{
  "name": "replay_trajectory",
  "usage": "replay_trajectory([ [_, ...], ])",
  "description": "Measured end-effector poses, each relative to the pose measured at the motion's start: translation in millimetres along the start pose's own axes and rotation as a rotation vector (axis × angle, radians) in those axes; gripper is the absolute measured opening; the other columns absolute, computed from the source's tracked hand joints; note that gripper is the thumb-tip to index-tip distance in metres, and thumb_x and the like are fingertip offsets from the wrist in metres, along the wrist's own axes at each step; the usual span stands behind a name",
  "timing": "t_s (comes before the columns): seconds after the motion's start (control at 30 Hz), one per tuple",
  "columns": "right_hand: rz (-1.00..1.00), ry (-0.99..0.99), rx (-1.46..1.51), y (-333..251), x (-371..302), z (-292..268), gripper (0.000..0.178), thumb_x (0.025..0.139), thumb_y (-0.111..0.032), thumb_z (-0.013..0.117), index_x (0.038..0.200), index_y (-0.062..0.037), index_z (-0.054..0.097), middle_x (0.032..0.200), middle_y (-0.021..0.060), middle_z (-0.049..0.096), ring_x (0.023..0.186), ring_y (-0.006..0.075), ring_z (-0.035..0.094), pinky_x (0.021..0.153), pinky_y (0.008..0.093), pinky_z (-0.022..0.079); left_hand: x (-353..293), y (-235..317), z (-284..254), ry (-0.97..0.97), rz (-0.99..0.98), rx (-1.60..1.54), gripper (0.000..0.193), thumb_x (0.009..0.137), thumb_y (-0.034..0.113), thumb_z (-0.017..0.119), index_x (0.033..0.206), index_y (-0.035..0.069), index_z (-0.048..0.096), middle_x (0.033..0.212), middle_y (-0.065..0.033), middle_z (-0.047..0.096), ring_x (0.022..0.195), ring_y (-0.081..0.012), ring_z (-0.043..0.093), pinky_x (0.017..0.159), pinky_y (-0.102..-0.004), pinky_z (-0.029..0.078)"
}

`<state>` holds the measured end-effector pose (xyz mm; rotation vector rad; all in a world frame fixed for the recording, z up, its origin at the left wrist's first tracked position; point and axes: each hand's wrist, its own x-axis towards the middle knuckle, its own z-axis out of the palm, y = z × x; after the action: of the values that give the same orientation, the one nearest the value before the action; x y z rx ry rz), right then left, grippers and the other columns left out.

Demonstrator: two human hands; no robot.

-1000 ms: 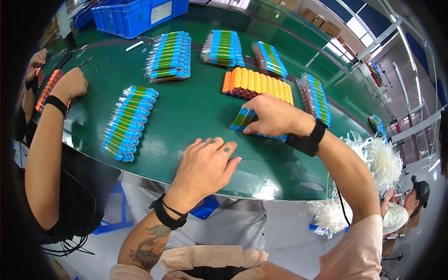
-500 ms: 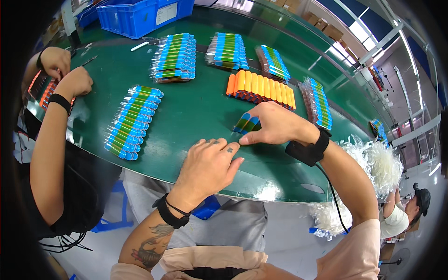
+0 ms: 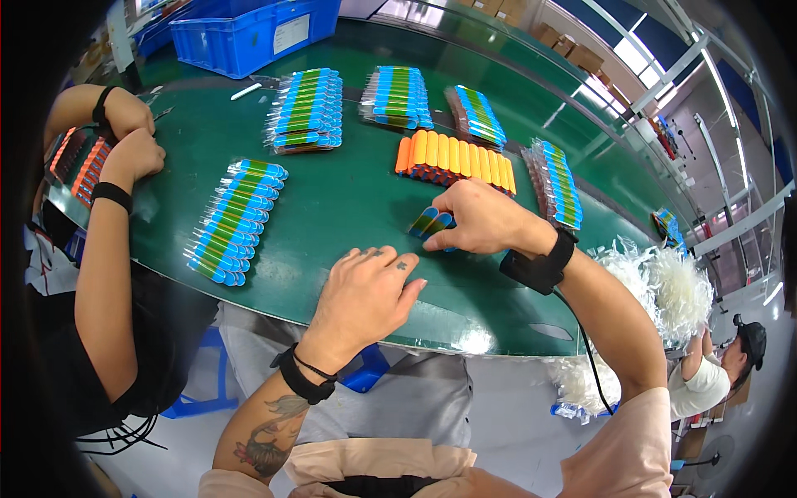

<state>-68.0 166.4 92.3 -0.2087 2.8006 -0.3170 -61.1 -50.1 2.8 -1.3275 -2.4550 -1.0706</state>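
My right hand (image 3: 486, 217) is closed at the table's middle, with its fingers and thumb on a small blue-and-green piece with rounded ends (image 3: 429, 222). Part of that piece is hidden under the hand. My left hand (image 3: 365, 295) rests palm down close by, its thumb apart from the fingers and no object visible in it. Just beyond my right hand lies a block of orange-wrapped cylinders (image 3: 461, 159). An overlapping row of blue-and-green pieces (image 3: 238, 222) lies to the left of my hands.
More blue-and-green stacks lie on the green table (image 3: 349, 199): one stack (image 3: 307, 109) at far left, another (image 3: 397, 97) at its right. A blue bin (image 3: 249, 37) stands at the back. White plastic strips (image 3: 677, 290) pile up at right. A co-worker's hands (image 3: 137, 149) work at left.
My right hand has shifted slightly, still on the blue-and-green piece. The co-worker's hands have come closer together. My left hand is almost in place. The whole view has moved a little.
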Motion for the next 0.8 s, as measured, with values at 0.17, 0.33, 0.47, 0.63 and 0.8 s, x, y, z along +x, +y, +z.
replay_trajectory([
  [0.17, -0.195, 0.127, -0.013, 9, -2, 13, 0.037, 0.077, -0.018, 0.082, 0.104, 0.0048, 0.072, 0.086, 0.0254, 0.071, 0.085, 0.0416, 0.07, 0.079, 0.0477, 0.055, 0, 0, 2, 0.002, 0.01, 0.003, 0.026, 0.088, 0.026, 0.073, 0.107, 0.007, 0.072, 0.088, -0.0118, 0.065, 0.082, -0.0348, 0.065, 0.078, -0.0463, 0.051],
  [0.33, -0.102, 0.105, -0.019, 5, -2, 9, 0.026, 0.078, -0.014, 0.081, 0.091, 0.0057, 0.069, 0.08, 0.0252, 0.068, 0.084, 0.044, 0.067, 0.076, 0.0475, 0.053, 1, 0, 2, 0.0, -0.002, -0.001, 0.027, 0.088, 0.026, 0.073, 0.106, 0.007, 0.072, 0.088, -0.0115, 0.065, 0.081, -0.035, 0.065, 0.079, -0.0469, 0.051],
  [0.47, -0.053, 0.075, -0.05, -1, -6, 7, 0.03, 0.077, -0.015, 0.079, 0.099, 0.0043, 0.074, 0.084, 0.0246, 0.071, 0.087, 0.0417, 0.07, 0.081, 0.0472, 0.056, 0, 1, -1, -0.002, -0.006, 0.002, 0.027, 0.088, 0.026, 0.073, 0.107, 0.007, 0.071, 0.088, -0.0115, 0.065, 0.081, -0.0349, 0.065, 0.079, -0.0474, 0.051],
  [0.63, -0.028, 0.012, -0.053, -9, -10, 1, 0.036, 0.076, -0.021, 0.081, 0.101, 0.004, 0.074, 0.085, 0.0233, 0.072, 0.088, 0.0408, 0.071, 0.082, 0.0475, 0.055, -1, 0, 1, -0.004, -0.002, -0.008, 0.027, 0.088, 0.026, 0.073, 0.107, 0.007, 0.072, 0.088, -0.012, 0.065, 0.081, -0.0349, 0.065, 0.079, -0.0471, 0.051],
  [0.8, -0.068, 0.049, 0.052, -7, -11, 6, 0.035, 0.077, -0.021, 0.081, 0.099, 0.0037, 0.071, 0.085, 0.0233, 0.071, 0.089, 0.041, 0.07, 0.081, 0.0483, 0.055, 0, 1, -1, -0.017, -0.008, -0.001, 0.027, 0.088, 0.026, 0.073, 0.107, 0.006, 0.072, 0.089, -0.0122, 0.065, 0.081, -0.035, 0.065, 0.078, -0.0471, 0.051],
])
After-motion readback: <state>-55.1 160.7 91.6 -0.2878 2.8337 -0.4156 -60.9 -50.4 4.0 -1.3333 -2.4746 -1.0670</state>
